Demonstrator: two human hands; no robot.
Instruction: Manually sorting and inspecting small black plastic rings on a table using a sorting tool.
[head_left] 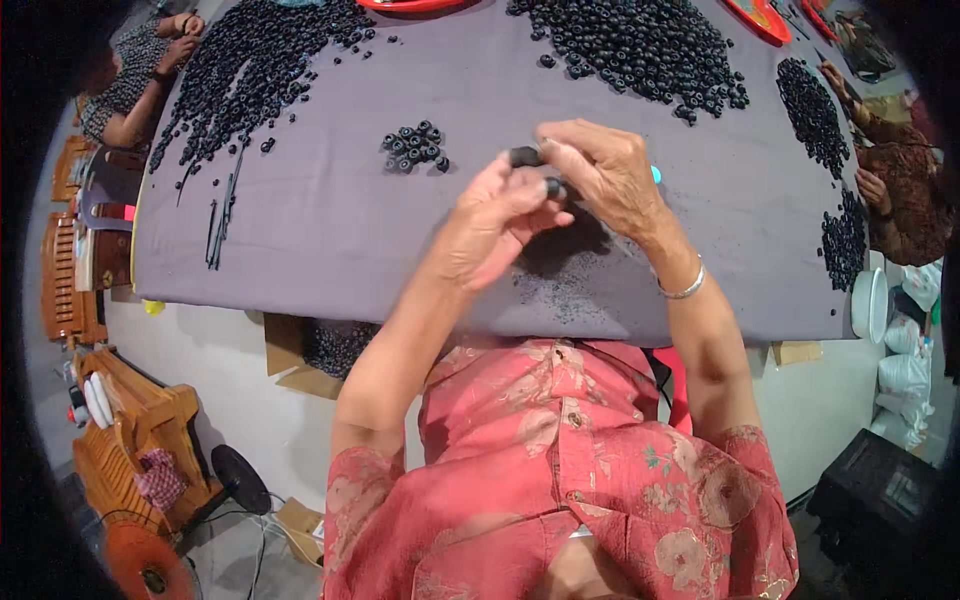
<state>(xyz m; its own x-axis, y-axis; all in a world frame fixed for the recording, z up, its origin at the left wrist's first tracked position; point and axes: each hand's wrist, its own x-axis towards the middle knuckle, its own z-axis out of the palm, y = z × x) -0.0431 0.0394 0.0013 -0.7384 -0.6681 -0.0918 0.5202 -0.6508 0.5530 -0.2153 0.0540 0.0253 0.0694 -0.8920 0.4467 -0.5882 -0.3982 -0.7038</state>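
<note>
My left hand is closed on a small black round piece, held between thumb and fingers above the table. A second black piece shows at its fingertips, right where my right hand meets them. The right hand is bent in a pinch, and what sits inside it is hidden. To the left of the hands lies a little group of black round pieces with pale ring-shaped ends. Beneath the hands, fine dark crumbs are scattered on the grey cloth.
Large heaps of black pieces lie at the far left and far centre; smaller ones line the right edge. Thin black rods rest at left. Red trays stand at the back. Other people's hands work at both sides.
</note>
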